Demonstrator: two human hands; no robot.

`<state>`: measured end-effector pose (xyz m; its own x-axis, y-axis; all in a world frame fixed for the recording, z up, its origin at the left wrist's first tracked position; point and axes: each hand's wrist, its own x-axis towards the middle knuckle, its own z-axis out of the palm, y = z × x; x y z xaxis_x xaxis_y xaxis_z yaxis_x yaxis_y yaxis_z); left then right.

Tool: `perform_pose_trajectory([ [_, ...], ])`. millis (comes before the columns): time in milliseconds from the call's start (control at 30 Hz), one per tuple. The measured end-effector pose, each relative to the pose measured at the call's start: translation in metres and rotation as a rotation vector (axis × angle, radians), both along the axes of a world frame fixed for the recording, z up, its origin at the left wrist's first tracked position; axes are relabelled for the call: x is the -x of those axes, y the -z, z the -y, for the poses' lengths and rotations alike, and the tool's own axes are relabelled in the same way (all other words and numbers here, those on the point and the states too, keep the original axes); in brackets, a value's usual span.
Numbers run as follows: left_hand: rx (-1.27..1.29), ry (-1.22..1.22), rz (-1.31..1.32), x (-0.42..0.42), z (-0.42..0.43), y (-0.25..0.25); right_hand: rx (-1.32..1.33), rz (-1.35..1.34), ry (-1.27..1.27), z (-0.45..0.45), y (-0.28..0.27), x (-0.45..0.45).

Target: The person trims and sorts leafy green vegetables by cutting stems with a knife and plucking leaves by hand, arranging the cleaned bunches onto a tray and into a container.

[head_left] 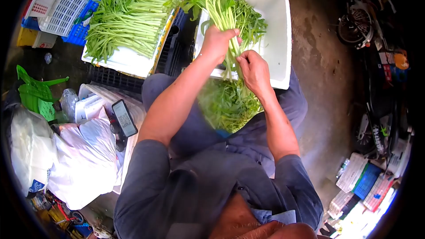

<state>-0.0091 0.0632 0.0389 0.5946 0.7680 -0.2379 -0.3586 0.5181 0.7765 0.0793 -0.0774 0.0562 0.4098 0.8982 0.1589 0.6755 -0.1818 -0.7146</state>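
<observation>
My left hand (217, 44) is wrapped around a bunch of water spinach (221, 11), its leafy tops pointing away from me and its pale stems hanging toward my lap. Just below it, my right hand (255, 71) is closed, thumb and fingers pinching the lower stems. Both hands are over the near part of a white foam box (276, 35), where more loose greens (250, 22) lie. Between my legs is a heap of leafy trimmings (230, 106), partly under the bunch.
To the left, a second foam box (128, 65) is piled with neatly lined-up water spinach (137, 13). Plastic baskets (71, 4) are stacked beyond it. A phone (124, 117) stands by a white bin (128, 163) at my left. Motorbikes (372, 88) are parked at the right.
</observation>
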Motion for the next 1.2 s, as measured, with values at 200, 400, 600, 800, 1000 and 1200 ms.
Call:
perform_pose_trajectory([
  [200, 0.038, -0.064, 0.077, 0.004, -0.015, 0.003, 0.257, -0.197, 0.109, 0.058, -0.006, -0.003],
  [400, 0.091, -0.137, -0.094, 0.02, -0.037, -0.016, 0.501, -0.057, -0.108, 0.142, 0.02, -0.034],
  [600, -0.115, -0.039, -0.085, 0.044, -0.053, -0.026, 0.259, -0.38, 0.167, 0.109, 0.051, -0.072],
  [800, -0.254, -0.051, -0.288, 0.042, -0.043, -0.049, 0.451, -0.133, -0.025, 0.022, 0.166, -0.168],
  [1000, -0.024, 0.004, -0.233, 0.038, -0.048, -0.036, 1.012, 0.198, -0.45, -0.008, 0.287, -0.199],
  [1200, 0.102, -0.042, -0.128, 0.038, -0.059, -0.024, 1.036, 0.203, -0.533, -0.011, 0.324, -0.205],
])
